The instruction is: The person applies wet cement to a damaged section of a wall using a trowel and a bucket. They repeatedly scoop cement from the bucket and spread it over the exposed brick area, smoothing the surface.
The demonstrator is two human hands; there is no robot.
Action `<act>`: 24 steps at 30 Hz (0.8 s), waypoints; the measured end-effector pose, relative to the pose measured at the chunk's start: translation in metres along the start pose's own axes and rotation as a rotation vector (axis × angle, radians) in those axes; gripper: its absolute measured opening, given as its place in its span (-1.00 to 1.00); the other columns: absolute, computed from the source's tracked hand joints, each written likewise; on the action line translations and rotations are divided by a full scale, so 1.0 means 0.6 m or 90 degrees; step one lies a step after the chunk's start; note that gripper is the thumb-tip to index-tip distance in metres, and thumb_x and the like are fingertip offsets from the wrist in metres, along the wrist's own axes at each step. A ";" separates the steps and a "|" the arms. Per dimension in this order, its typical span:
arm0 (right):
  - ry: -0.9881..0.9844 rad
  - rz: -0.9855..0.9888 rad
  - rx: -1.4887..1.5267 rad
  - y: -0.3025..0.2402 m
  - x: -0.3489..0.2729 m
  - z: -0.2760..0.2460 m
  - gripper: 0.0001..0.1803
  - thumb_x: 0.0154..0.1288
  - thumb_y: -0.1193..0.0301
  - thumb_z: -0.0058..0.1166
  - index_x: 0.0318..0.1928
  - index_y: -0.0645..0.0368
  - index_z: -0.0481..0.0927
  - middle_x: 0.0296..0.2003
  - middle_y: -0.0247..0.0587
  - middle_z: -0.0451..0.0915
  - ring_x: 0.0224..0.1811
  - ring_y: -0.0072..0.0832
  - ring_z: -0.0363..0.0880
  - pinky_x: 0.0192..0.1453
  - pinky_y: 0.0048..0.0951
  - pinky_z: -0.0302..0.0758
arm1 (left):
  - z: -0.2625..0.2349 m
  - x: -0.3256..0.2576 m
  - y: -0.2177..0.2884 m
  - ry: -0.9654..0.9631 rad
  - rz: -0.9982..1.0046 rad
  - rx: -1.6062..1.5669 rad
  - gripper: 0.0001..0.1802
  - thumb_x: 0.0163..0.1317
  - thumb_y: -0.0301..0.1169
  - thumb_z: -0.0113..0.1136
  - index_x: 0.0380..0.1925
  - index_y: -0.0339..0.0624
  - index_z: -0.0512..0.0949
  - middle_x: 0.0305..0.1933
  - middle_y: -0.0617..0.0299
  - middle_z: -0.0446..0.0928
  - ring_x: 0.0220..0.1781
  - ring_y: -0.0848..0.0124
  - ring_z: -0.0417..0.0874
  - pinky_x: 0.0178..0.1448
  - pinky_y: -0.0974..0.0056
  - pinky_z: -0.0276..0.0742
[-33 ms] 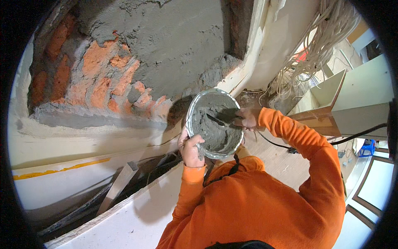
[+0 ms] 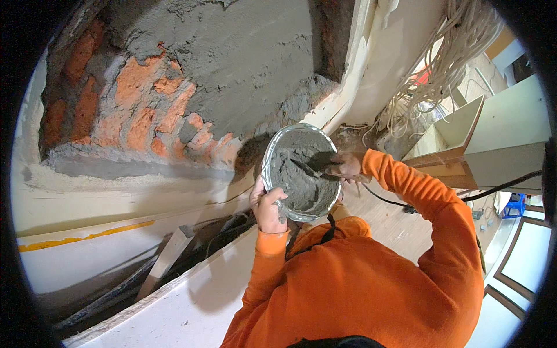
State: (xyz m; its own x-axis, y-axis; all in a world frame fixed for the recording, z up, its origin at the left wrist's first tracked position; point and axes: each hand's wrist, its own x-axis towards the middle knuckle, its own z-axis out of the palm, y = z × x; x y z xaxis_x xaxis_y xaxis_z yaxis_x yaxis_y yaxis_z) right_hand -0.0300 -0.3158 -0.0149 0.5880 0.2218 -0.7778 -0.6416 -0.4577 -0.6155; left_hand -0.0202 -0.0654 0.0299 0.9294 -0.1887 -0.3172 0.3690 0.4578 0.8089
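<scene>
Nearest, orange sleeves. Left hand (image 2: pixel 268 207) clasped on the rim of a round metal bowl (image 2: pixel 301 170), held at chest height, full of wet, lumpy grey mortar (image 2: pixel 293 174). Right hand (image 2: pixel 346 166) gripping a trowel (image 2: pixel 313 165), blade sunk in the mix. Beyond, rough brick wall (image 2: pixel 145 116), half coated in coarse grey render; pale cables (image 2: pixel 447 69) hanging right.

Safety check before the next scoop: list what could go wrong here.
1. The left hand grips the metal bowl only at its rim; full of wet mortar, it could tip.
2. Mortar could drop off the trowel in the right hand onto the orange sleeve.
</scene>
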 end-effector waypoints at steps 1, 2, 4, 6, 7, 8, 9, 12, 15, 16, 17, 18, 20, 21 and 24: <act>-0.071 -0.064 0.023 0.040 0.018 -0.001 -0.60 0.37 0.11 0.00 -0.10 0.23 0.52 -0.48 -0.15 0.51 -0.56 -0.41 0.53 -0.53 -0.29 0.49 | 0.011 0.000 0.006 -0.014 0.005 0.015 -0.34 -0.17 -0.74 -0.07 0.09 -0.38 0.49 -0.06 0.22 0.59 -0.17 0.49 0.56 -0.14 0.46 0.44; -0.151 -0.131 0.038 0.090 0.053 -0.003 -0.59 0.37 0.07 0.00 -0.09 0.19 0.52 -0.49 -0.22 0.48 -0.56 -0.45 0.49 -0.56 -0.34 0.46 | 0.009 0.002 0.006 -0.018 0.000 0.021 -0.34 -0.17 -0.75 -0.08 0.09 -0.40 0.49 -0.05 0.23 0.59 -0.15 0.50 0.57 -0.14 0.48 0.44; -0.327 0.059 0.241 0.082 0.035 0.030 -0.60 0.41 -0.01 -0.05 -0.06 0.03 0.51 -0.50 -0.41 0.33 -0.56 -0.59 0.33 -0.58 -0.47 0.37 | -0.009 -0.001 -0.001 -0.018 0.011 0.032 -0.35 -0.16 -0.74 -0.07 0.09 -0.41 0.49 -0.03 0.22 0.59 -0.13 0.52 0.57 -0.15 0.50 0.44; -0.466 0.070 0.368 0.105 0.051 0.067 -0.61 0.46 0.01 -0.14 0.03 0.01 0.44 -0.51 -0.47 0.27 -0.69 -0.71 0.20 -0.70 -0.59 0.26 | -0.015 0.003 -0.001 -0.025 0.024 0.064 -0.35 -0.15 -0.74 -0.07 0.10 -0.42 0.49 -0.01 0.22 0.58 -0.11 0.53 0.58 -0.15 0.51 0.44; -0.507 0.060 0.408 0.102 0.047 0.081 -0.60 0.47 0.02 -0.17 0.05 0.02 0.42 -0.53 -0.49 0.25 -0.73 -0.74 0.16 -0.75 -0.64 0.21 | -0.018 0.000 -0.002 -0.026 0.031 0.088 -0.35 -0.14 -0.73 -0.07 0.10 -0.43 0.49 0.00 0.21 0.58 -0.10 0.53 0.58 -0.15 0.52 0.45; -0.530 0.044 0.442 0.105 0.051 0.096 -0.63 0.46 0.00 -0.16 -0.01 0.00 0.42 -0.55 -0.49 0.25 -0.74 -0.74 0.16 -0.77 -0.65 0.19 | -0.020 -0.002 -0.003 -0.029 0.037 0.112 -0.35 -0.14 -0.73 -0.07 0.10 -0.44 0.49 0.00 0.20 0.58 -0.10 0.53 0.58 -0.15 0.52 0.45; -0.553 0.028 0.477 0.110 0.058 0.111 -0.64 0.45 -0.01 -0.14 -0.07 -0.02 0.43 -0.57 -0.49 0.25 -0.75 -0.74 0.15 -0.79 -0.65 0.16 | -0.026 -0.004 -0.004 -0.014 0.024 0.116 -0.35 -0.15 -0.73 -0.06 0.10 -0.43 0.49 0.00 0.20 0.58 -0.10 0.51 0.58 -0.14 0.51 0.45; -0.602 -0.012 0.587 0.119 0.056 0.144 -0.60 0.46 -0.01 -0.17 -0.04 0.04 0.41 -0.58 -0.50 0.24 -0.77 -0.75 0.15 -0.82 -0.66 0.14 | -0.046 -0.005 0.010 0.010 0.005 0.102 -0.34 -0.17 -0.72 -0.06 0.10 -0.43 0.49 -0.01 0.18 0.58 -0.11 0.47 0.59 -0.12 0.48 0.47; -0.599 -0.085 0.638 0.111 0.039 0.145 -0.61 0.47 0.01 -0.17 -0.05 0.07 0.40 -0.60 -0.51 0.24 -0.78 -0.75 0.17 -0.83 -0.65 0.16 | -0.051 -0.008 0.026 0.016 0.001 0.051 -0.33 -0.21 -0.72 -0.07 0.08 -0.42 0.49 -0.04 0.19 0.59 -0.14 0.45 0.59 -0.14 0.48 0.47; -0.579 -0.110 0.644 0.112 0.028 0.140 -0.63 0.47 0.02 -0.17 -0.05 0.06 0.41 -0.60 -0.51 0.24 -0.78 -0.74 0.17 -0.84 -0.66 0.14 | -0.046 -0.007 0.029 0.028 0.001 0.047 -0.33 -0.22 -0.72 -0.07 0.07 -0.42 0.49 -0.05 0.19 0.59 -0.16 0.45 0.59 -0.16 0.47 0.47; -0.557 -0.136 0.651 0.114 0.021 0.139 -0.64 0.47 0.03 -0.17 -0.06 0.04 0.41 -0.61 -0.51 0.24 -0.79 -0.74 0.16 -0.84 -0.66 0.13 | -0.043 -0.006 0.030 0.038 0.001 0.044 -0.33 -0.23 -0.72 -0.08 0.06 -0.42 0.49 -0.06 0.19 0.59 -0.18 0.45 0.58 -0.17 0.47 0.47; -0.517 -0.148 0.686 0.122 0.026 0.146 -0.67 0.46 0.04 -0.14 -0.05 -0.02 0.42 -0.60 -0.50 0.27 -0.78 -0.73 0.16 -0.82 -0.66 0.12 | -0.047 -0.002 0.025 0.026 -0.012 0.019 -0.34 -0.22 -0.68 -0.06 0.06 -0.38 0.50 -0.10 0.18 0.58 -0.15 0.45 0.57 -0.17 0.46 0.47; -0.420 -0.144 0.763 0.124 0.004 0.168 -0.68 0.45 0.05 -0.12 0.00 -0.05 0.43 -0.60 -0.49 0.28 -0.78 -0.73 0.16 -0.81 -0.65 0.12 | -0.080 0.016 0.012 0.020 -0.068 0.100 -0.31 -0.23 -0.66 -0.05 0.09 -0.34 0.49 -0.07 0.15 0.56 -0.10 0.40 0.57 -0.12 0.42 0.49; -0.369 -0.162 0.791 0.118 -0.001 0.171 -0.68 0.45 0.05 -0.11 0.02 -0.07 0.43 -0.60 -0.49 0.28 -0.78 -0.72 0.16 -0.81 -0.65 0.13 | -0.082 0.026 0.010 0.015 -0.066 0.093 -0.30 -0.23 -0.65 -0.04 0.11 -0.33 0.47 -0.05 0.14 0.55 -0.07 0.37 0.56 -0.09 0.40 0.51; -0.368 -0.236 0.834 0.050 -0.067 0.174 -0.63 0.46 0.09 -0.11 0.15 -0.05 0.39 -0.60 -0.44 0.29 -0.77 -0.70 0.16 -0.80 -0.64 0.15 | -0.042 0.036 0.029 0.013 -0.020 -0.004 -0.24 -0.25 -0.64 -0.05 0.16 -0.30 0.42 0.05 0.09 0.51 0.00 0.27 0.57 -0.01 0.33 0.55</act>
State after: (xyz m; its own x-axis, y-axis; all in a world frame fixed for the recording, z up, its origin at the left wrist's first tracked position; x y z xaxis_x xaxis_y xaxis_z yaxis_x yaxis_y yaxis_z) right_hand -0.1241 -0.2487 -0.0149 0.7423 0.5978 -0.3026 -0.6641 0.7164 -0.2138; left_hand 0.0065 -0.0398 0.0245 0.9172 -0.1858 -0.3525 0.3983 0.4574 0.7951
